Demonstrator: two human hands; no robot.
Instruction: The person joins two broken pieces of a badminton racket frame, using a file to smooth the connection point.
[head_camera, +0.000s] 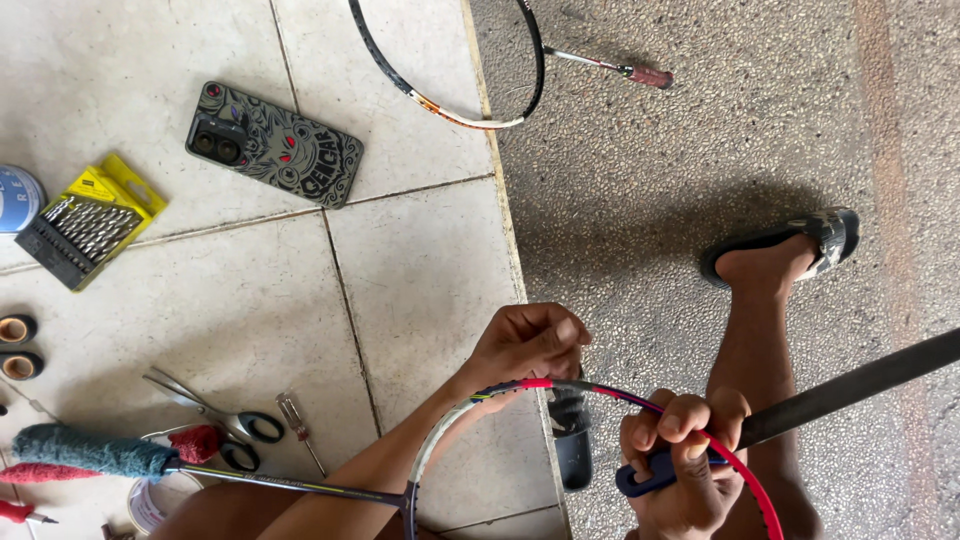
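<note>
My left hand (528, 345) is closed on the rim of the racket frame (600, 392) near its top, and my right hand (680, 445) grips the red side of the rim together with a blue-handled tool (645, 478). I judge I'm working at the frame's edge; the next move calls for a steady rim. The racket's handle (90, 452) lies over the tiled floor (420, 260). Scissors (225, 420), a small screwdriver (298, 428), a drill-bit case (85, 222) and a phone (273, 143) sit well apart. A second racket (470, 70) lies farther off. My sandalled foot (785, 255) is nearest.
</note>
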